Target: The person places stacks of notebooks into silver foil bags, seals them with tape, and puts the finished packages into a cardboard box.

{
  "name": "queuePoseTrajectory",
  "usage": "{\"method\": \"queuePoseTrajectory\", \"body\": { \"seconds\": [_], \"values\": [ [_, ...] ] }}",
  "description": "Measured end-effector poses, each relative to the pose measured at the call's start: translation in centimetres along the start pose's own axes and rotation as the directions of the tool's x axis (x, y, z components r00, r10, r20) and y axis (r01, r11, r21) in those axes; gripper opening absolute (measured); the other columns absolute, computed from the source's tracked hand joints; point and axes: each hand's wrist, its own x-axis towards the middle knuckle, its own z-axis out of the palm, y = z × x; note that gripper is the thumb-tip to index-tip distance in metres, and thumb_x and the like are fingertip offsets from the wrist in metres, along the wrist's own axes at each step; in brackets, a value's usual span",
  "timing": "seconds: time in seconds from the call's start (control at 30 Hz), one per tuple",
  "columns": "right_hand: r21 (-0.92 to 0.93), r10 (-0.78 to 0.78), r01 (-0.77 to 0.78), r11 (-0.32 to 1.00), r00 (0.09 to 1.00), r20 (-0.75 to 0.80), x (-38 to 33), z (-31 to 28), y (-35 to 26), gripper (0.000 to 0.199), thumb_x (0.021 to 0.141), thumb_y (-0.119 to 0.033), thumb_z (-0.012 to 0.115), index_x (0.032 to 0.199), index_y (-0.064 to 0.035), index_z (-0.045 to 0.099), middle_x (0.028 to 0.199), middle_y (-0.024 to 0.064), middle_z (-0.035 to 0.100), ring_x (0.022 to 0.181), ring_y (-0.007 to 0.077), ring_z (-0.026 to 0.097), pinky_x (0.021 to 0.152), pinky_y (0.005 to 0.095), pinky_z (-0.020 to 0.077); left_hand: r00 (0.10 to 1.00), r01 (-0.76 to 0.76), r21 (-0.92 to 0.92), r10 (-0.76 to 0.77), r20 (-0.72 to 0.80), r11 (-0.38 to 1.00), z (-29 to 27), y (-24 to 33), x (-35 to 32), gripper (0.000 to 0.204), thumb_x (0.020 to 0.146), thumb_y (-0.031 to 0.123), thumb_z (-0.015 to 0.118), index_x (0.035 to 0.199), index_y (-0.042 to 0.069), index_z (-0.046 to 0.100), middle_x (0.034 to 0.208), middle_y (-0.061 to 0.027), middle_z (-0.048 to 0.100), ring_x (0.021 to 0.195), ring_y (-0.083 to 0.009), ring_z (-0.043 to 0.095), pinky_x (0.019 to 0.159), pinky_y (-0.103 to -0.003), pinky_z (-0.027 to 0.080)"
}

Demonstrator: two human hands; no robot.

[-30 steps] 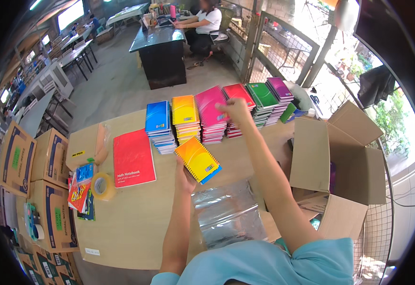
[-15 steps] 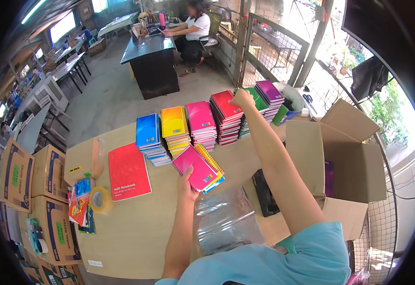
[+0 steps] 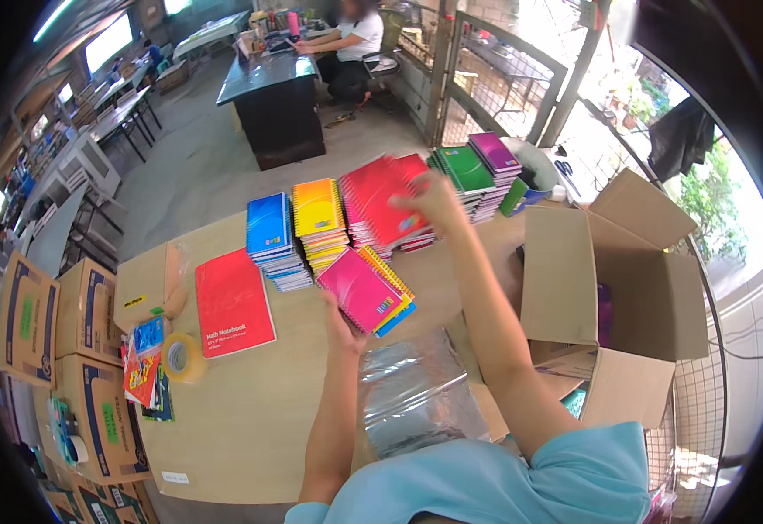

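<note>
The left hand (image 3: 340, 316) grips a small fanned stack of spiral notebooks (image 3: 366, 290), pink on top with yellow and blue edges showing under it, held just above the tabletop (image 3: 250, 419), nearer than the row of piles. Its fingers are clamped on the stack's near left corner; to keep the fan from slipping apart, a firm pinch across all the covers seems wise.

To the right, the right hand (image 3: 434, 199) is closed on a red spiral notebook (image 3: 381, 199), tilted and lifted over the red pile (image 3: 416, 236) in the far row. Judging by the tilt, taking only the top copy cleanly means lifting by the free edge, away from the wire spine.

The red notebook has a glossy plain cover with a small coloured label at its lower right corner and a wire binding along its left edge. The piles run blue (image 3: 270, 236), yellow-orange (image 3: 319, 218), red, green (image 3: 464, 170), purple (image 3: 493, 153), left to right.
</note>
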Motion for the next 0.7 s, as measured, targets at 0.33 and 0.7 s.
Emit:
{"method": "queuePoseTrajectory", "body": {
  "seconds": [0.33,0.7],
  "values": [
    [-0.797,-0.436,-0.056,0.601,0.813,-0.385,4.1,-8.0,10.3,0.033,0.079,-0.002,0.061,0.111,-0.0096,0.068,0.123,0.0188,0.061,0.129,0.0367,0.046,0.108,0.0499,0.0338,0.995,0.094,0.164,-0.097,0.010,0.982,2.3,-1.0,0.5,0.048,0.088,0.009,0.064,0.132,0.001,0.046,0.124,-0.0137,0.059,0.112,-0.0277,0.061,0.096,-0.044,0.051],
    [-0.561,-0.694,0.447,0.697,0.617,-0.371,-6.7,-5.6,1.8,0.047,0.069,0.008,0.056,0.109,-0.0107,0.072,0.115,0.0108,0.069,0.106,0.0294,0.063,0.091,0.0387,0.0500,0.995,0.100,0.312,-0.096,-0.030,0.945,1.5,-1.8,1.5,0.048,0.090,0.011,0.064,0.133,0.002,0.045,0.124,-0.0135,0.059,0.115,-0.0266,0.060,0.097,-0.042,0.051]
  ]
}}
